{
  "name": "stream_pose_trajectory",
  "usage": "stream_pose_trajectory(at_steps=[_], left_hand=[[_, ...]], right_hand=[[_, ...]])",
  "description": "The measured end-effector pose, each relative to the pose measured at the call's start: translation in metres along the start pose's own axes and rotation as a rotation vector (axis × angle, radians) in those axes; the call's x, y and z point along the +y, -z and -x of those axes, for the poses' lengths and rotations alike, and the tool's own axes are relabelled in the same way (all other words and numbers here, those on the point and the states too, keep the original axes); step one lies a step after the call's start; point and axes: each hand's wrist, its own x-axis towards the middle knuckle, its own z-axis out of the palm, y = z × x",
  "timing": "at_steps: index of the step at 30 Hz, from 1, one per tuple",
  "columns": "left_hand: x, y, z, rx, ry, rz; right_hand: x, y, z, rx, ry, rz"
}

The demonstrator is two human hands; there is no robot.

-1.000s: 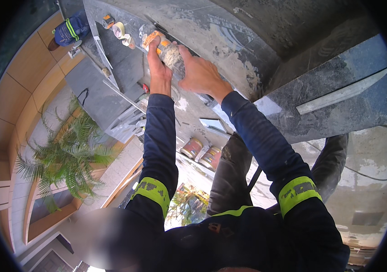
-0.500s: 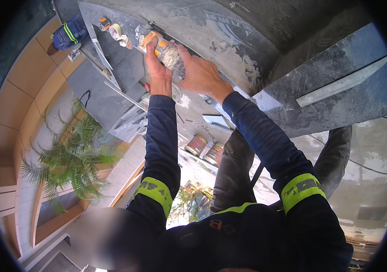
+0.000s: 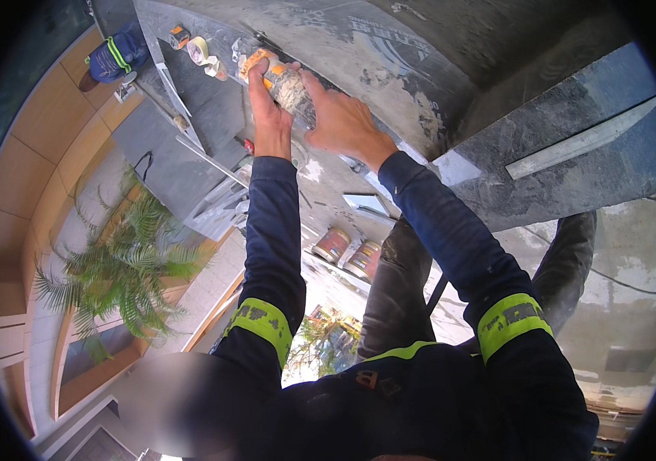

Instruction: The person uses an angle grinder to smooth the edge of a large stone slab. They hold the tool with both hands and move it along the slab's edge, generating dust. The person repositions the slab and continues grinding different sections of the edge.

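Both hands grip a dusty orange-and-black power tool [image 3: 291, 89] with a rounded, barrel-like body, held against or just over the edge of a grey stone-like slab [image 3: 328, 31]. My left hand [image 3: 270, 119] wraps its near left side, thumb pointing away from me. On the right side, my right hand [image 3: 345, 127] closes round the body, with the index finger stretched along it. The tool's working end is hidden, so I cannot tell whether it touches the slab.
A roll of tape [image 3: 197, 51] and an orange-and-black tape measure [image 3: 179, 36] lie at upper left. A pale flat strip [image 3: 585, 138] rests on the right-hand slab. Two cans [image 3: 332, 244] stand below. Another person [image 3: 118, 58] is at far upper left; a palm [image 3: 124, 261] grows at left.
My hands and the power tool have shifted very slightly away from me. The grip looks the same.
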Motion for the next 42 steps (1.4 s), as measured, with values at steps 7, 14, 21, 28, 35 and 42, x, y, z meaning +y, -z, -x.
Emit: stream_pose_trajectory(at_steps=[7, 14, 21, 28, 35, 42], left_hand=[[-0.001, -0.001, 0.003, 0.041, 0.028, 0.005], [-0.006, -0.002, 0.01, 0.001, 0.001, -0.003], [-0.008, -0.006, 0.014, -0.012, -0.013, 0.008], [-0.012, -0.01, 0.019, 0.014, -0.052, 0.0], [-0.011, -0.007, 0.016, 0.007, -0.009, 0.023], [-0.01, -0.009, 0.015, 0.029, -0.03, 0.0]], right_hand=[[0.005, -0.001, 0.001, 0.007, 0.017, 0.023], [0.009, 0.001, 0.006, 0.014, 0.033, 0.026], [0.01, 0.002, 0.008, 0.008, 0.036, 0.026], [0.011, 0.005, 0.012, -0.021, 0.018, 0.012], [0.009, 0.008, 0.01, -0.035, 0.014, 0.004], [0.006, 0.008, 0.007, -0.039, 0.011, 0.019]])
